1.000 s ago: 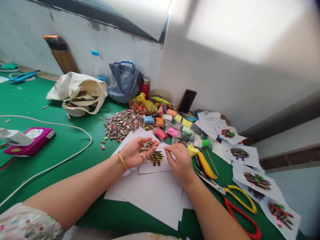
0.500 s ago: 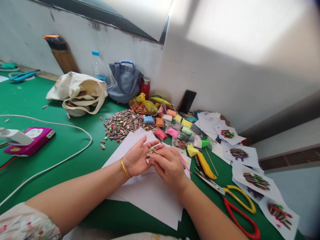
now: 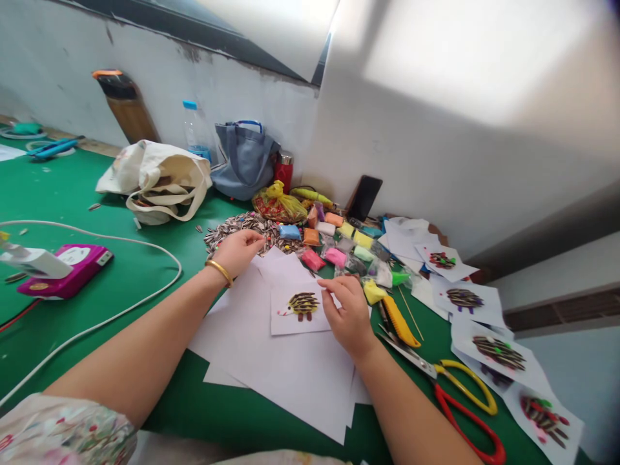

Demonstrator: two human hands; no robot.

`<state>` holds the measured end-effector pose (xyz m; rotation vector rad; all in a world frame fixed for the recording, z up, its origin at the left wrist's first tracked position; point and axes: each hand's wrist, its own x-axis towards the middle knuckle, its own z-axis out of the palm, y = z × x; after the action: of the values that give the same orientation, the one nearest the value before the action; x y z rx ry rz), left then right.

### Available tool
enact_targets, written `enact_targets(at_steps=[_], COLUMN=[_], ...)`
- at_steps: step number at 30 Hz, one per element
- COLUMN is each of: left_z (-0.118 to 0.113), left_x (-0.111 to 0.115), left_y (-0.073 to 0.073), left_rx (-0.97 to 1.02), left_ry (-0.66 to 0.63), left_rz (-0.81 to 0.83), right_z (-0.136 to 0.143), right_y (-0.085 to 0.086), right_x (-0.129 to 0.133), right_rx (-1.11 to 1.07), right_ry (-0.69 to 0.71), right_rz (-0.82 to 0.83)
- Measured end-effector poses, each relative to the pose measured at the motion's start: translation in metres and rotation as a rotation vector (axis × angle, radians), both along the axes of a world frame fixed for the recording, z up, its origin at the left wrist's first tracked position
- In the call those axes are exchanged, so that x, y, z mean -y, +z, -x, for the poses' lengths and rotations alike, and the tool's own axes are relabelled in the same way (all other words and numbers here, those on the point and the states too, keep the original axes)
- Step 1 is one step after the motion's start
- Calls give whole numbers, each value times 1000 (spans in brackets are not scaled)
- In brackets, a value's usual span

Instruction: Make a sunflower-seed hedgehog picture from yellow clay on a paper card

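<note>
My left hand is over the near edge of a heap of striped sunflower seeds, its fingers drawn together; whatever they may hold is hidden. My right hand hovers at the right side of a small white card, with index finger and thumb slightly apart and the other fingers curled. On the card is a hedgehog picture with dark seed spines on a yellow body, two brown feet and pinkish dots at the snout. Larger white paper sheets lie beneath it.
Bagged coloured clay lies behind the card. To the right are a yellow cutter, open scissors and several finished seed pictures. Bags and a phone stand at the back. A white cable curves along the left.
My hands have moved apart: the left, which held seeds in its open palm, went up to the heap and turned over. The right shifted slightly right, and the hedgehog card is now uncovered.
</note>
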<state>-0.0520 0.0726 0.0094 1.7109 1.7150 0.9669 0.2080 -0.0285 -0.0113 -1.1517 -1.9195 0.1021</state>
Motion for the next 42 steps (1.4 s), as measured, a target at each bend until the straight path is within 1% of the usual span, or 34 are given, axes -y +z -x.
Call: enact_targets(at_steps=[1, 2, 3, 5, 7, 10, 14, 19, 22, 26, 28, 29, 30, 32, 35, 37, 39, 42], left_z=[8, 14, 18, 21, 19, 14, 12, 13, 12, 8, 2, -3, -9, -24, -44, -53, -56, -57], left_x=[-5, -8, -10, -12, -12, -12, -14, -16, -16, -11, -3, 3, 10, 26, 53, 65, 71, 71], left_y=[-1, -2, -4, -7, -9, -10, -13, -18, -19, -11, -4, 0, 4, 10, 17, 19, 20, 20], left_rx=[-236, -425, -563, -723, -790, -827, -829, -821, -826, -781, -704, -641, -564, -358, -41, 100, 182, 233], left_ry=[-21, -23, -26, -39, -47, -52, -60, -61, -68, -6, 24, 19, -39, -266, -587, -734, -830, -878], left_rz=[-36, -55, -54, -30, -3, 17, 18, -3, -26, -109, -163, -178, -169, -36, 162, 276, 350, 407], right_z=[0, 0, 0, 0, -1, 0, 0, 0, 0, 0, -1, -1, -1, -2, -1, -1, -2, -3], right_y=[0, 1, 1, 1, 1, 0, -1, -1, -1, -2, -3, -3, -2, 0, 5, 9, 12, 17], right_x=[0, 0, 1, 1, 1, 1, 0, 0, -1, -2, -2, -2, -2, -1, 2, 5, 7, 8], right_rx=[2, 3, 3, -2, -6, -7, -11, -13, -9, -6, -9, -11, -16, -29, -17, 5, 14, 23], right_ry=[4, 7, 9, 9, 9, 10, 11, 19, 25, 17, 15, 17, 24, 64, 182, 255, 289, 299], right_rz=[5, 9, 13, 17, 22, 29, 26, 23, 20, 15, 15, 17, 18, 16, 12, 18, 27, 37])
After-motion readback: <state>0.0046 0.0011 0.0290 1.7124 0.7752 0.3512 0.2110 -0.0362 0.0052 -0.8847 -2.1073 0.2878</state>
